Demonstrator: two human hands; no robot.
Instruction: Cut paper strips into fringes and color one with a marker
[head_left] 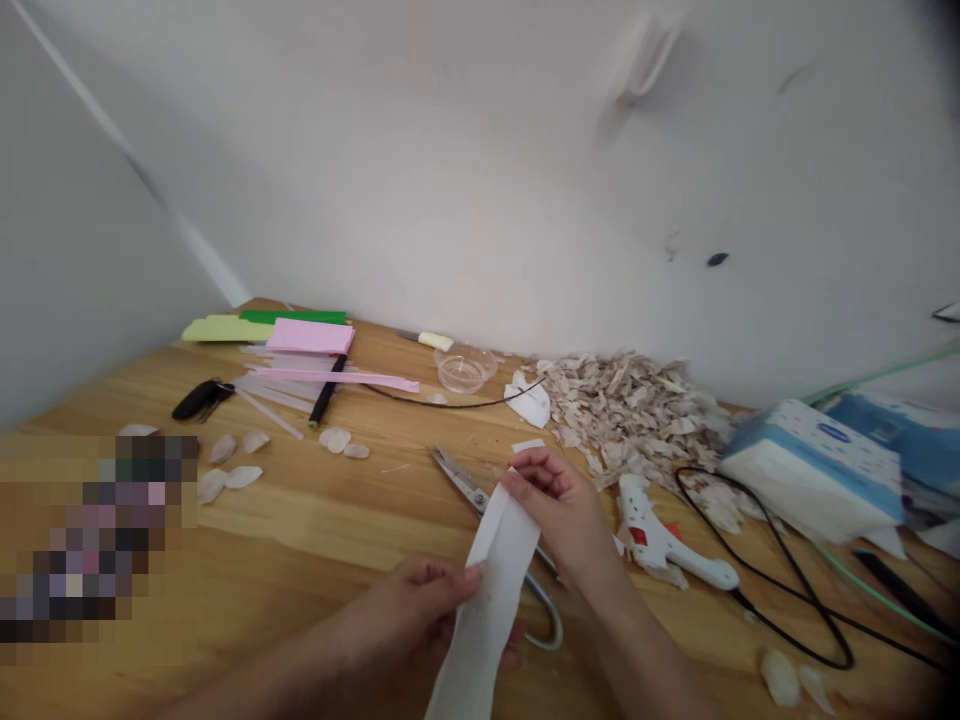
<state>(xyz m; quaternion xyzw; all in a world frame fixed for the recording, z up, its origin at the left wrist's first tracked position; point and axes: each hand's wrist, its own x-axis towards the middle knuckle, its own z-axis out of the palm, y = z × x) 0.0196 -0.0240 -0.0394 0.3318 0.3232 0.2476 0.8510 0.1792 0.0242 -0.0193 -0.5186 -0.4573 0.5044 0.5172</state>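
White paper strip (491,590): your left hand (420,600) pinches its left edge midway and your right hand (562,510) grips its far end. Scissors (465,485) lie beneath it. Glue gun (660,540) lies just to the right. Table (300,520) wood shows to the left.

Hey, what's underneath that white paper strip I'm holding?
The scissors lie on the table beneath the white paper strip pinched by the left hand and right hand. Blades show at its left, a handle loop lower right; the stretch between is covered.
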